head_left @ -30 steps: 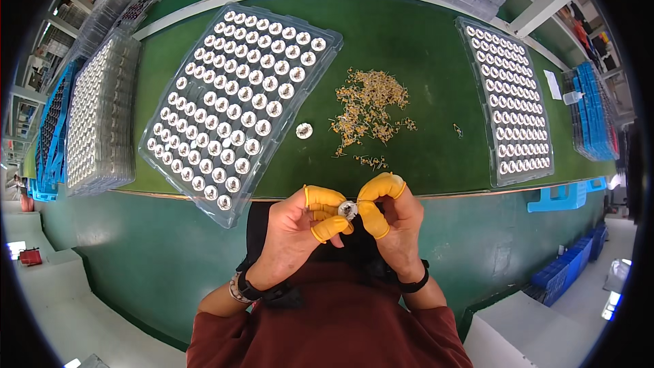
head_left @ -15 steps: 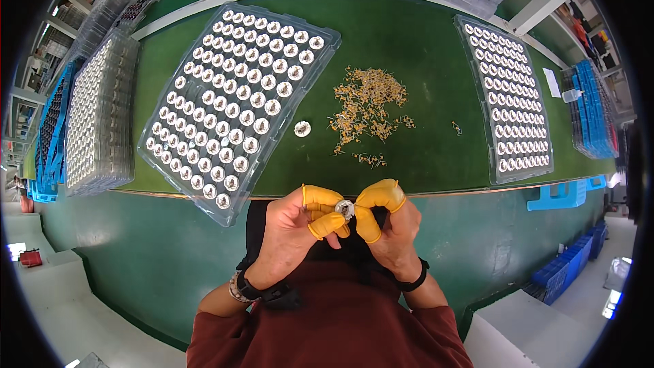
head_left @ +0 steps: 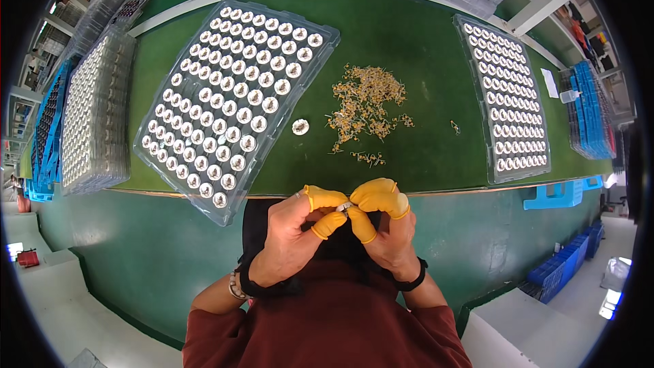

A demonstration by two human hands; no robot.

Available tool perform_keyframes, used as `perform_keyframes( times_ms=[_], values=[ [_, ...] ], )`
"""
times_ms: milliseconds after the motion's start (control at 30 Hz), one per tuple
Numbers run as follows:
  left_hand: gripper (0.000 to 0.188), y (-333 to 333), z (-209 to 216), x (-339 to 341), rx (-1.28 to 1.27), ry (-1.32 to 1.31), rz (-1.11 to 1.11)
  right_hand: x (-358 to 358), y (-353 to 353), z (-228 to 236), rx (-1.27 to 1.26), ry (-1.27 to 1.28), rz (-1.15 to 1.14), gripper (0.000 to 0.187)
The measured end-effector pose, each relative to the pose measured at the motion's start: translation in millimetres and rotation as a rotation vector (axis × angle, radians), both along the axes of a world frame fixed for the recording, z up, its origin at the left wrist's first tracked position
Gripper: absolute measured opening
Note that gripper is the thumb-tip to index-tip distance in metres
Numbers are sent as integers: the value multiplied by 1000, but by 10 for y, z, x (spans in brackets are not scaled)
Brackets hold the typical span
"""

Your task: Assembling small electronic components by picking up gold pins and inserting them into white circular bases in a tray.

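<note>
My left hand (head_left: 289, 232) and my right hand (head_left: 387, 221) meet in front of the table's near edge, yellow covers on several fingers. Between the left thumb and forefinger is a small round silvery part (head_left: 343, 207), tilted nearly edge-on. My right fingertips are pinched together against its right side; what they grip is hidden. A similar round part (head_left: 300, 127) lies loose on the green table. To its right spreads a pile of tiny yellow components with wire leads (head_left: 368, 95). A clear tray (head_left: 330, 39) at the left holds rows of silvery round parts.
Another filled clear tray (head_left: 512, 177) lies at the right. One small component (head_left: 455, 126) sits apart from the pile. Stacked filled trays (head_left: 99, 116) stand far left, blue trays (head_left: 591, 112) far right. A blue stool (head_left: 555, 195) is beyond the table's near edge.
The round part has turned from showing its face to nearly edge-on. My left fingers have closed in around it, and both hands remain together in about the same place.
</note>
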State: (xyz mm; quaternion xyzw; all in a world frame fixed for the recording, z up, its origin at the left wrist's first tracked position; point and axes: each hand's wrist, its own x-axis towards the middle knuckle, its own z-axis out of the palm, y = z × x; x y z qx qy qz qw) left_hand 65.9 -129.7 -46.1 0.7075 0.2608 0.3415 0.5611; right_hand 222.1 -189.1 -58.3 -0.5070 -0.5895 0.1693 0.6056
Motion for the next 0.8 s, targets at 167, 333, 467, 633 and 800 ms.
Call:
perform_keyframes(
  times_ms=[167, 333, 467, 633, 800],
  values=[
    [21, -72, -120, -28, -590, -241, 55, 2, -32, 41, -108, -102, -8, 24],
    [15, -18, -96, -24, -618, -245, 85, 251, -12, 97, -226, -272, -253, 28],
    [17, 16, -40, -10, -695, -255, 31, 454, 147, 85, -298, -599, -384, 19],
    [19, 27, 43, 29, -801, -347, -15, 603, 182, 103, -318, -752, -313, 17],
    [19, 54, 59, 81, -843, -356, -35, 711, 145, 118, -281, -669, -402, 17]
  ],
)
